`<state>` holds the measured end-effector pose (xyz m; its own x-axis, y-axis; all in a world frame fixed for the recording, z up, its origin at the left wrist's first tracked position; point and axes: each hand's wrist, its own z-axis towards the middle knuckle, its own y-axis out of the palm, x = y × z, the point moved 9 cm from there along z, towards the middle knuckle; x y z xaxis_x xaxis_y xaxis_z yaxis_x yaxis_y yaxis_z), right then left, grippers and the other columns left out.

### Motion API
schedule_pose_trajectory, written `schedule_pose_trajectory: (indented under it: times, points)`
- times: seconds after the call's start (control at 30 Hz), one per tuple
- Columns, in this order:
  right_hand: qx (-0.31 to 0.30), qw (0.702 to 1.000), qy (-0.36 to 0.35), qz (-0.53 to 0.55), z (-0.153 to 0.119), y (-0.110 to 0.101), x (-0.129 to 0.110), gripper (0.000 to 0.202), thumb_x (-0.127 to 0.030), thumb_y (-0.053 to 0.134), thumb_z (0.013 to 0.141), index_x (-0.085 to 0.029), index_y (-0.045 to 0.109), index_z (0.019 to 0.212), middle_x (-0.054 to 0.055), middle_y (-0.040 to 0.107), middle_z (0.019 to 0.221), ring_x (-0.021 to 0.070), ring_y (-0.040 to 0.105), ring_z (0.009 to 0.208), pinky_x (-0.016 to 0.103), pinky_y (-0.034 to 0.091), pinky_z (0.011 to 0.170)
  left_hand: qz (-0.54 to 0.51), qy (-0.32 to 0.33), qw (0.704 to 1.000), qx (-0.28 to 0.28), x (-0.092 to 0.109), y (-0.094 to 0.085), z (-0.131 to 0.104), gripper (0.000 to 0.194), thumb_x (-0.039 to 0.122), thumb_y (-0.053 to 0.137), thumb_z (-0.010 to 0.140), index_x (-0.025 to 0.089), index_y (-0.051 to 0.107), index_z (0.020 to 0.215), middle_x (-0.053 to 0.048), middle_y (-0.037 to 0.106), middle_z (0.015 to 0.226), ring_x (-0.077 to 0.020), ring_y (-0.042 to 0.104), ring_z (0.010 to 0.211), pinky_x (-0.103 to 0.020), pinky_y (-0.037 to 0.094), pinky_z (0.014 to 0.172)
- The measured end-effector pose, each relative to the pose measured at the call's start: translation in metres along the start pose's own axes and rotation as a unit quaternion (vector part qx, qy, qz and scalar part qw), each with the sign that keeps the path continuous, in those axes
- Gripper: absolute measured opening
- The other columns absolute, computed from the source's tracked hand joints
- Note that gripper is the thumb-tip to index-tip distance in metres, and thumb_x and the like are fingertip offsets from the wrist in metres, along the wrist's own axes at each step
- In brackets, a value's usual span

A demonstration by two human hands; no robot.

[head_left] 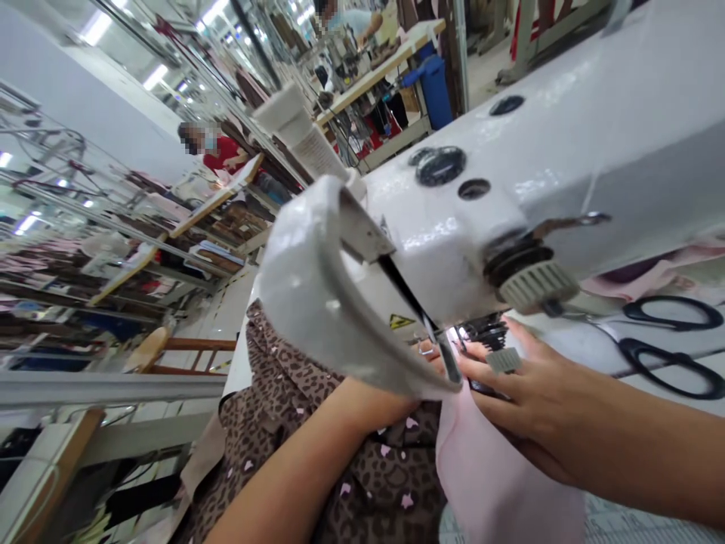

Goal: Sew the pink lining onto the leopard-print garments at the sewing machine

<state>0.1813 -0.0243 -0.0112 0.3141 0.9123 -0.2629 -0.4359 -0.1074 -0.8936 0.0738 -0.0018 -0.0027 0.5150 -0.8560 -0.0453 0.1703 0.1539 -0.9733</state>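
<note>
Down the feed from the head camera I look over a white sewing machine [453,257], whose arm runs from the upper right to the middle. My left hand [377,400] comes up across the brown leopard-print cloth [396,476], its fingers partly hidden behind the curved machine head near the needle, so I cannot tell whether it grips anything. My right hand [532,397] lies on the other side of the needle area, over the pale pink cloth [504,483] — fingers bent and a little spread around the lower metal parts, though I cannot tell whether they pinch the fabric or only rest on it. The pink cloth hangs down from beneath those fingers, just beside the leopard print, which is dotted with small pink patches and spreads to the left in folds.

On the white surface [594,359], behind my right wrist, black-handled scissors [633,357] lie with their blades toward the machine. A printed measuring scale [623,521] shows at the lower right. A yellow warning label [401,321] sits low on the machine head. Farther off — well apart from my hands — a person in red [218,157] is at another bench.
</note>
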Motion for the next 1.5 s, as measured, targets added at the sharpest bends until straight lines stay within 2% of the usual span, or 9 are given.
schedule_pose_trajectory:
  times: [0.23,0.5,0.63,0.77,0.93,1.13,1.23,1.3,1.5]
  points:
    - [0.095,0.990,-0.032,-0.096,-0.004,-0.017,-0.013,0.037,-0.012,0.043,0.094,-0.012,0.070,0.119,0.009,0.073,0.123,0.0256,0.055,0.127,0.048,0.042,0.106,-0.027,0.007,1.000,-0.005,0.004,-0.017,0.010,0.027,0.019,0.043,0.103,0.017,0.069,0.112,-0.010,0.075,0.102,-0.0209,0.070,0.096,-0.036,0.062,0.087]
    - [0.114,0.986,-0.051,-0.107,-0.004,-0.018,-0.020,0.043,-0.006,0.038,0.092,-0.006,0.071,0.118,0.011,0.071,0.126,0.0271,0.054,0.125,0.043,0.043,0.103,-0.018,0.010,0.999,0.029,0.005,-0.022,0.008,0.023,0.017,0.046,0.102,0.017,0.068,0.107,-0.008,0.076,0.100,-0.0187,0.071,0.090,-0.032,0.061,0.083]
    - [0.115,0.989,-0.043,-0.080,-0.006,-0.016,-0.020,0.040,-0.006,0.039,0.092,-0.011,0.074,0.112,0.006,0.073,0.124,0.0232,0.055,0.123,0.039,0.040,0.106,-0.013,0.011,1.000,0.017,0.004,-0.021,0.009,0.021,0.021,0.048,0.103,0.018,0.069,0.102,-0.007,0.074,0.089,-0.0192,0.070,0.079,-0.033,0.061,0.077]
    - [0.106,0.991,-0.030,-0.078,-0.005,-0.016,-0.018,0.038,-0.010,0.044,0.092,-0.012,0.075,0.114,0.005,0.073,0.126,0.0222,0.056,0.124,0.038,0.039,0.107,-0.023,0.017,1.000,0.010,0.005,-0.015,0.009,0.028,0.022,0.043,0.104,0.018,0.067,0.118,-0.008,0.074,0.092,-0.0191,0.069,0.082,-0.032,0.060,0.079]
    - [0.096,0.993,-0.025,-0.058,-0.004,-0.015,-0.015,0.035,-0.013,0.047,0.092,-0.015,0.076,0.112,0.003,0.074,0.127,0.0218,0.056,0.125,0.039,0.040,0.107,0.003,0.005,1.000,-0.003,0.002,0.000,0.001,0.034,0.020,0.046,0.100,0.018,0.060,0.131,-0.011,0.074,0.105,-0.0215,0.070,0.093,-0.030,0.058,0.073]
    - [0.049,0.998,-0.004,-0.031,-0.004,-0.011,-0.009,0.036,-0.014,0.047,0.094,-0.016,0.075,0.118,0.006,0.068,0.138,0.0240,0.050,0.137,0.044,0.041,0.111,0.007,-0.024,1.000,0.014,-0.006,-0.005,-0.003,0.031,0.021,0.042,0.102,0.022,0.064,0.124,-0.007,0.074,0.098,-0.0186,0.069,0.077,-0.026,0.051,0.054]
    - [0.012,1.000,0.009,-0.003,-0.003,-0.008,-0.004,0.036,-0.015,0.048,0.096,-0.016,0.073,0.122,0.007,0.065,0.142,0.0252,0.050,0.139,0.048,0.042,0.113,0.007,-0.044,0.999,-0.020,-0.014,-0.002,-0.004,0.027,0.024,0.047,0.101,0.024,0.068,0.118,-0.004,0.073,0.092,-0.0154,0.066,0.066,-0.023,0.047,0.051]
    - [-0.016,1.000,0.016,0.010,-0.002,-0.005,-0.001,0.037,-0.015,0.049,0.096,-0.016,0.072,0.125,0.009,0.063,0.144,0.0263,0.051,0.139,0.052,0.043,0.113,0.001,-0.056,0.998,-0.038,-0.019,0.004,-0.006,0.023,0.025,0.051,0.099,0.025,0.071,0.110,-0.002,0.072,0.085,-0.0138,0.063,0.061,-0.021,0.046,0.050]
    - [-0.056,0.997,0.039,0.031,0.002,-0.001,0.004,0.044,-0.010,0.042,0.095,-0.014,0.067,0.131,0.011,0.062,0.145,0.0283,0.050,0.141,0.063,0.039,0.115,-0.029,-0.104,0.994,0.013,-0.033,0.014,-0.016,0.024,0.031,0.049,0.100,0.026,0.073,0.099,-0.002,0.069,0.073,-0.0171,0.066,0.064,-0.024,0.053,0.058]
